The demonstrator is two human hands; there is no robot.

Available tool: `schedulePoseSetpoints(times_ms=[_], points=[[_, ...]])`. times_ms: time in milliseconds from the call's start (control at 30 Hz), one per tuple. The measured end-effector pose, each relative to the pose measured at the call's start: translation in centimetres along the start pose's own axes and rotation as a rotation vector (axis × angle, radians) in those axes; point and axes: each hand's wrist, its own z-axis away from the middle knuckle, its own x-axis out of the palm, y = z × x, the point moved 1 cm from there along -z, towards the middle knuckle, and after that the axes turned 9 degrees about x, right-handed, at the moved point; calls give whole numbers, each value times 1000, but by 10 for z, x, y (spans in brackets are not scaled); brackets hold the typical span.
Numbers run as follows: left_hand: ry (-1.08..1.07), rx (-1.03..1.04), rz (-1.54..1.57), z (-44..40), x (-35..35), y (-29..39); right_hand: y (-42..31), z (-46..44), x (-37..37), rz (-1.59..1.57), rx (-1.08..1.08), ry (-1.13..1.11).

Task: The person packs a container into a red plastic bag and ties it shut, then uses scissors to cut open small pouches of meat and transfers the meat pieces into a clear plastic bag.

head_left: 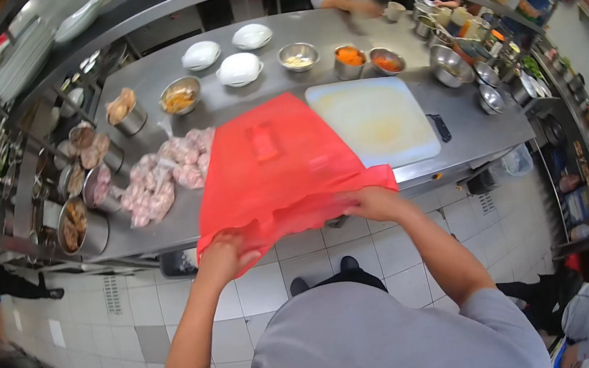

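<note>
Red sheet (281,174) is spreading between your two hands over the metal surface (263,89).
Your left hand (222,255) and right hand (377,203) are gripping its near edge, left fingers closing on one side, right fingers pinching the other; the sheet is extending forward from both grips, its near edge hanging past the counter's. It is lying between the bagged meat (150,189) and the white cutting board (378,127). Its darker patch (264,143) is showing too blurred to read.

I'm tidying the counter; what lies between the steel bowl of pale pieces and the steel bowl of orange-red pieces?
The head view shows a steel container of orange pieces between them.
</note>
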Motion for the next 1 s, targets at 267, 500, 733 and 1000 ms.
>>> schedulePoseSetpoints(times_ms=[267,500,733,1000], points=[[910,-171,-34,44,20,-28,-4,34,-16,-164,99,974],[207,-487,359,64,36,-28,40,54,29,-457,248,507],[728,69,113,48,-103,47,-51,85,-45,-404,-81,599],[535,335,441,-86,14,65,-127,43,41,-127,-541,172]])
